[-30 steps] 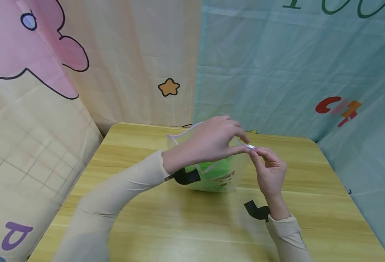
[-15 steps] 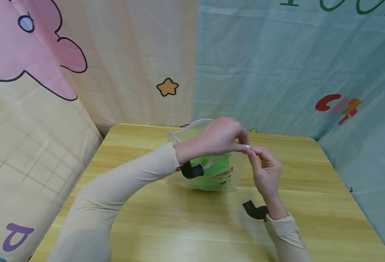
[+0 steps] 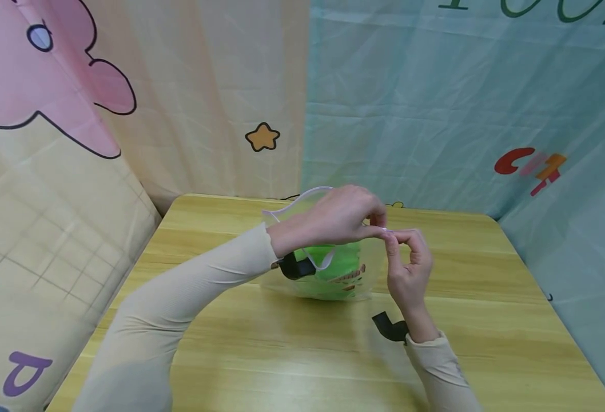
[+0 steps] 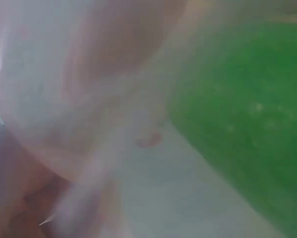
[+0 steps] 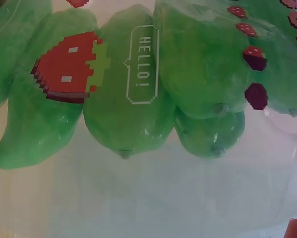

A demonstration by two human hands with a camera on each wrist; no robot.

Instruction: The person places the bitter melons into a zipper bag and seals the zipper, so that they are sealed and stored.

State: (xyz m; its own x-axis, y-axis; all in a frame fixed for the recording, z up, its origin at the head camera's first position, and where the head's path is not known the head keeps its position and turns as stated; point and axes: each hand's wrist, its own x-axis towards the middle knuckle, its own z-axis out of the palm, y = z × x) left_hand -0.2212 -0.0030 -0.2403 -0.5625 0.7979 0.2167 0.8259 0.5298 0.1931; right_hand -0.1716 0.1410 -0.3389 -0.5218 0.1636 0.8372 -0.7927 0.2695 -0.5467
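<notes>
A clear zip bag (image 3: pixel 374 266) with a pale lavender zip edge (image 3: pixel 292 203) stands on the table, its mouth gaping on the left. Glossy green elongated pieces, like green mangoes (image 5: pixel 118 124), show through its printed wall in the right wrist view. Reaching across the top, my left hand (image 3: pixel 335 217) pinches the small white slider at the bag's right corner between thumb and forefinger. My right hand (image 3: pixel 410 272) pinches that same corner, fingertips touching the left ones. The slider is mostly hidden by fingers. In the left wrist view the bag wall and the green contents (image 4: pixel 247 124) are blurred.
The wooden table (image 3: pixel 261 355) runs back to printed curtains (image 3: pixel 416 114) behind and at both sides. A black curved piece (image 3: pixel 296 266) sits at the left wrist, and another black piece (image 3: pixel 390 329) at the right wrist.
The left fingers, spread apart earlier, have closed on the slider. Both hands and the bag's corner have shifted slightly left. More of the bag's rear rim shows.
</notes>
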